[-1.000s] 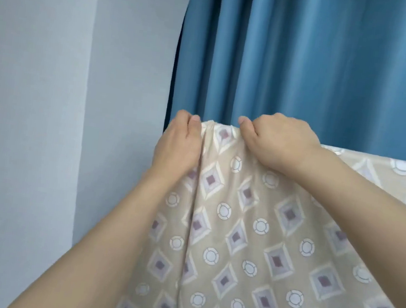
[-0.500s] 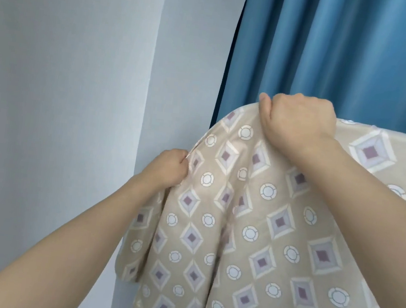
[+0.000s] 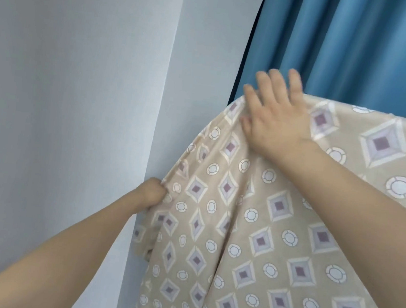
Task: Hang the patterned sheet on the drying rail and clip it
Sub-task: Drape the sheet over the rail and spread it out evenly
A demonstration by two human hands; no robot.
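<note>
The beige patterned sheet (image 3: 275, 239), printed with diamonds and rings, hangs draped over a rail that stays hidden under its top fold. My right hand (image 3: 275, 119) lies flat near the top left corner of the fold, fingers spread and straight, slightly blurred. Lower down, my left hand (image 3: 151, 193) grips the sheet's left side edge, fingers curled into the cloth. No clip is in view.
A blue curtain (image 3: 363, 50) hangs right behind the sheet. A pale wall (image 3: 61, 111) with a corner edge fills the left half, close to my left arm.
My right hand has let go of the top fold and opened flat on it. My left hand slid down the sheet's left edge, still gripping it.
</note>
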